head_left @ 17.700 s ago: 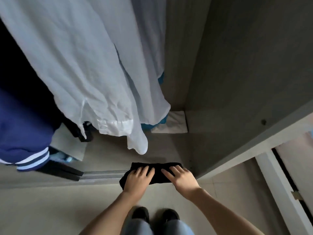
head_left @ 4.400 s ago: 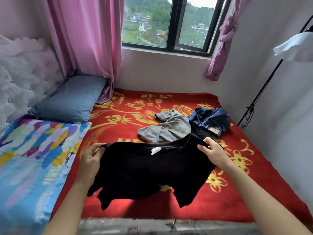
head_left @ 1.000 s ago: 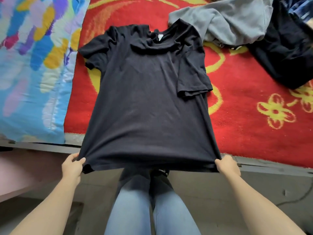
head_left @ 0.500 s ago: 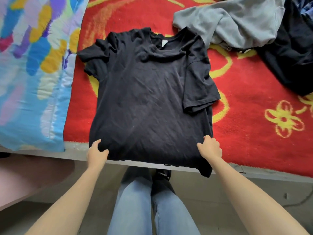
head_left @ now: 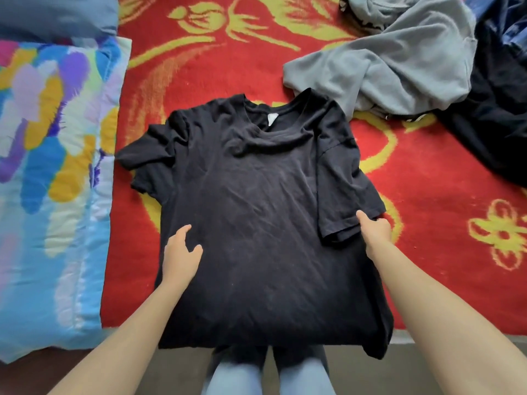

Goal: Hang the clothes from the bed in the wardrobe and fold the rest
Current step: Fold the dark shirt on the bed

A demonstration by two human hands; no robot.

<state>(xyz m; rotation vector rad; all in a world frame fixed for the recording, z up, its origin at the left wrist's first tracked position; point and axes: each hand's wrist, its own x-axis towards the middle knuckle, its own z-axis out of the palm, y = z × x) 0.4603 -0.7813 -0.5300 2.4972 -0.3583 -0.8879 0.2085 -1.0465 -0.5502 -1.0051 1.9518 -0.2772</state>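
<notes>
A black T-shirt (head_left: 256, 209) lies flat, front side up, on a bed covered by a red blanket (head_left: 433, 189) with a yellow flower pattern. Its hem hangs over the near edge of the bed, above the person's legs in blue jeans (head_left: 236, 377). The two hands are apart, one at each side of the shirt's body. The left hand (head_left: 182, 252) rests on the cloth near the left edge with relaxed, slightly spread fingers. The right hand (head_left: 374, 233) is at the right edge, just below the folded-in right sleeve; its thumb lies on the cloth and its fingers curl at the edge, but whether they grip it cannot be told. Beyond the right hand lies a crumpled grey garment (head_left: 399, 69), touching the shirt's shoulder, and a dark garment (head_left: 496, 129) further right. Left of the left hand lies a colourful quilt (head_left: 51, 172).
</notes>
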